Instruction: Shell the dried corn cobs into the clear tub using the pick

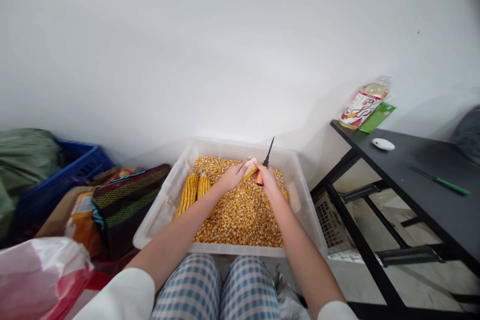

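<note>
Over a translucent plastic bin [305, 200] full of loose corn kernels [240, 217], my left hand [233, 176] is closed around a corn cob [248, 172]. Part of that cob is pale and stripped, and yellow kernels show on the rest. My right hand [267, 178] grips a screwdriver [266, 161] with an orange and black handle; its dark, narrow shaft points up and away from me. The fingers of that hand are close against the cob, and I cannot tell whether they press on it. Two whole corn cobs [187, 194] lie on the kernels at the left.
On the right stands a black table [420, 172] with a bottle [363, 105], a green box [377, 117], a white oval object [383, 144] and a green-handled tool [446, 183]. Bags [127, 205] and a blue crate [86, 160] crowd the left. A white wall rises behind the bin.
</note>
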The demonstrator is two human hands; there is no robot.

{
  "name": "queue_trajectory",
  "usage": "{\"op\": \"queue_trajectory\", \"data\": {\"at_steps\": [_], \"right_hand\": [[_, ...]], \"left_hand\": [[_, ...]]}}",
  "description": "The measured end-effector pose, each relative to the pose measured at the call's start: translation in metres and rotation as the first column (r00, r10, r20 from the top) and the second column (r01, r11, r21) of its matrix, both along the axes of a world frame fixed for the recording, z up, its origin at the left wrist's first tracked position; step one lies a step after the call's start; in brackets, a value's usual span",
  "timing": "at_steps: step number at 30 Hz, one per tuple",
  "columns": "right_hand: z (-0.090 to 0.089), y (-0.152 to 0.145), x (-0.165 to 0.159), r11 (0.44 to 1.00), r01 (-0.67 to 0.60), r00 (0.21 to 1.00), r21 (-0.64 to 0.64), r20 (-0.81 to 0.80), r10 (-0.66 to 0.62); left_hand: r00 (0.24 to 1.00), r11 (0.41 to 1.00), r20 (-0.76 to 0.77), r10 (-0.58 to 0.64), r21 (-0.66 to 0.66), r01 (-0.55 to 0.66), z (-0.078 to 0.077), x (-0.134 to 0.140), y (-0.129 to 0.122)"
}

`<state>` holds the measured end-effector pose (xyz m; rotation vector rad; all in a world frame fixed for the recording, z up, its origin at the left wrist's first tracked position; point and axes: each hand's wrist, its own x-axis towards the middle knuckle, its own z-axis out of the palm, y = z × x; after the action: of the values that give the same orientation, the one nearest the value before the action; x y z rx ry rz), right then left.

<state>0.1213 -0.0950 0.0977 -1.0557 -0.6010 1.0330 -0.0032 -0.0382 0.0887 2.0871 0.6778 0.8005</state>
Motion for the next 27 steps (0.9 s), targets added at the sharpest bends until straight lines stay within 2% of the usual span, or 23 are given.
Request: {"op": "queue_trajectory", "data": {"at_steps": [4, 7, 9, 14, 17, 23, 27], "right_hand": [[-0.002, 0.002, 0.0, 1.0, 0.015, 1.0, 0.0, 0.009, -0.015], [-0.004, 0.004, 0.0, 1.0, -0.013, 1.0, -0.021, 0.026, 0.014], [-0.006, 0.005, -0.001, 0.998, -0.041, 0.998, -0.05, 0.042, 0.043], [-0.012, 0.006, -0.001, 0.994, -0.079, 0.993, -0.076, 0.077, 0.085], [-0.013, 0.005, -0.001, 0.994, -0.082, 0.993, -0.07, 0.074, 0.087], [-0.017, 0.004, 0.002, 0.992, -0.1, 0.993, -0.083, 0.052, 0.104], [-0.023, 0.007, 0.005, 0.987, -0.138, 0.99, -0.083, 0.017, 0.14]], "left_hand": [[0.998, 0.995, -0.004, 0.065, -0.073, -0.065, 0.003, 0.001, -0.003], [0.984, 0.987, -0.085, 0.158, -0.02, -0.16, 0.005, 0.003, -0.008], [0.977, 0.983, -0.111, 0.185, 0.038, -0.182, 0.005, 0.003, -0.009], [0.985, 0.986, -0.122, 0.124, 0.131, -0.108, 0.001, 0.002, -0.007], [0.981, 0.983, -0.149, 0.126, 0.149, -0.104, -0.001, 0.002, -0.007], [0.985, 0.988, -0.144, 0.096, 0.136, -0.076, -0.003, 0.001, -0.006], [0.998, 0.996, -0.043, 0.043, 0.085, -0.04, -0.004, -0.001, -0.005]]}}
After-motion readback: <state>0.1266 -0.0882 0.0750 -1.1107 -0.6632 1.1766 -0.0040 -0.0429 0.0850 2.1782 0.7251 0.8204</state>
